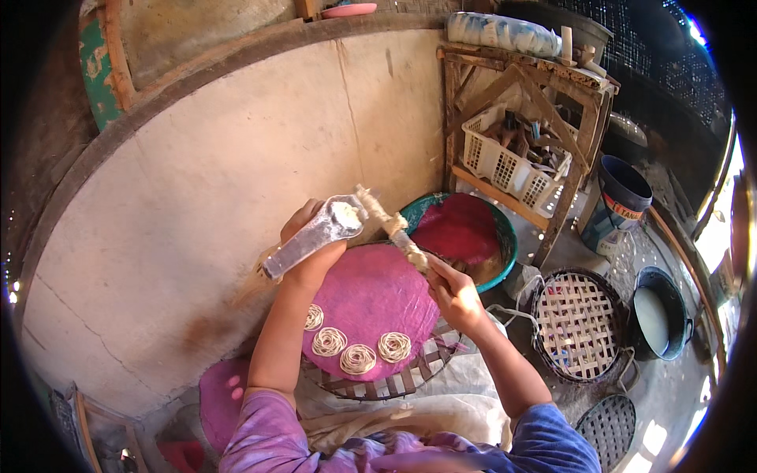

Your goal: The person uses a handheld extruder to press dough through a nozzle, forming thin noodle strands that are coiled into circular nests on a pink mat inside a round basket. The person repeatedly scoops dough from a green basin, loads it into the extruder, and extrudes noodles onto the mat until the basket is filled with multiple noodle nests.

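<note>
My left hand [320, 258] grips a greyish wooden or metal press [311, 236], a long flat handle widening to a round cup. Pale dough [345, 213] shows in the cup's opening. Just to its right, my right hand [456, 293] is closed round the lower end of a stick [392, 223] smeared with pale dough. The two tools are close together at the cup. Below them lies a round pink sheet [374, 288] on a woven tray [410, 378]. Several coiled swirls of pale dough strands [358, 359] sit along the sheet's near left edge.
A green basin [511, 251] with reddish-pink contents stands beyond the tray. A wooden rack [583, 150] holds a white plastic crate [505, 162]. At right are a dark bucket [623, 185], a woven basket [579, 323] and a tub [680, 339] of whitish liquid. A wall [213, 197] rises at left.
</note>
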`<state>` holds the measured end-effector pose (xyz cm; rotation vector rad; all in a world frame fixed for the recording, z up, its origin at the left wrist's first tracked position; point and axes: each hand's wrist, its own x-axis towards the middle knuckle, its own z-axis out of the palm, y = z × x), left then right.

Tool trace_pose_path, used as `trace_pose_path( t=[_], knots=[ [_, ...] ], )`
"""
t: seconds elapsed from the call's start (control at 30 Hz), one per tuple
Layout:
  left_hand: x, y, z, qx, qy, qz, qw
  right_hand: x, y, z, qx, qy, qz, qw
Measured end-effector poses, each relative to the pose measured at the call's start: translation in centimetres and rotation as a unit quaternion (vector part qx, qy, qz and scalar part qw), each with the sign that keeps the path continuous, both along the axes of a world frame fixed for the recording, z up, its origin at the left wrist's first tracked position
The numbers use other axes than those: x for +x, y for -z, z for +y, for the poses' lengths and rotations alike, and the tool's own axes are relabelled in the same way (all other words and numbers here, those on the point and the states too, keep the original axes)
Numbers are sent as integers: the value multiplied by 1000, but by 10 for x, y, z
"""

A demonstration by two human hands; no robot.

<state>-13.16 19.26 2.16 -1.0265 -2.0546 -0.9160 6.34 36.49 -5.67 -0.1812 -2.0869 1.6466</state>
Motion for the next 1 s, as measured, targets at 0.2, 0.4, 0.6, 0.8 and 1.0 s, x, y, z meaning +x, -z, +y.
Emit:
trace_pose_path(
  t=[0.2,0.4,0.6,0.8,1.0],
  knots=[
    [-16,14,29,-49,-58,-65,995,-2,1,-21,-12,-39,7,999],
    [-26,2,1,25,42,-19,999,-7,26,103,153,108,-19,982],
    [15,-35,-62,236,72,-12,969,-10,80,200,608,161,-317,709],
    [57,-32,-49,429,553,-384,602,-3,56,59,-104,-384,-145,906],
    [64,72,-32,431,455,-598,499,66,49,-67,-671,-162,-194,697]
  ],
)
